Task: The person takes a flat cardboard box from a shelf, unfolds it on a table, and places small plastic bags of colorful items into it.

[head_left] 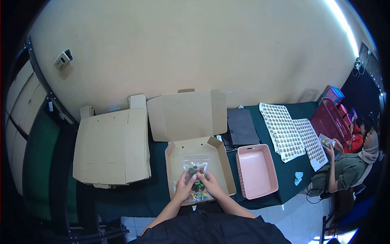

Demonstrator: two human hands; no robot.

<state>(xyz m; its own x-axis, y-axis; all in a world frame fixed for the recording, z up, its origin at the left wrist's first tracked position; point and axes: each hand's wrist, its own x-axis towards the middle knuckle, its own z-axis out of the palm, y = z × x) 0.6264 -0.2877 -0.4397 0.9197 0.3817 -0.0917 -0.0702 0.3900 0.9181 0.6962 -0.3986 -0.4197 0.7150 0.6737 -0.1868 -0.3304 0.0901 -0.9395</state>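
A clear plastic bag (196,162) with colourful small pieces, green, red and yellow, is held over an open cardboard box (173,156). My left hand (185,185) grips the bag's left side, the thumb pressed on its front. On the right side my right hand (210,184) has hold of it too, both thumbs nearly meeting in the middle. The box's lid (191,116) stands raised toward the wall behind it. Another clear bag lies partly hidden under the held one.
Flat cardboard boxes (109,148) are stacked on the left. To the right are a pink basket (239,173), black paper bags (242,127) and sticker sheets (283,131). A co-worker (345,171) at the right end holds a small bag (326,141) near a maroon crate (331,122).
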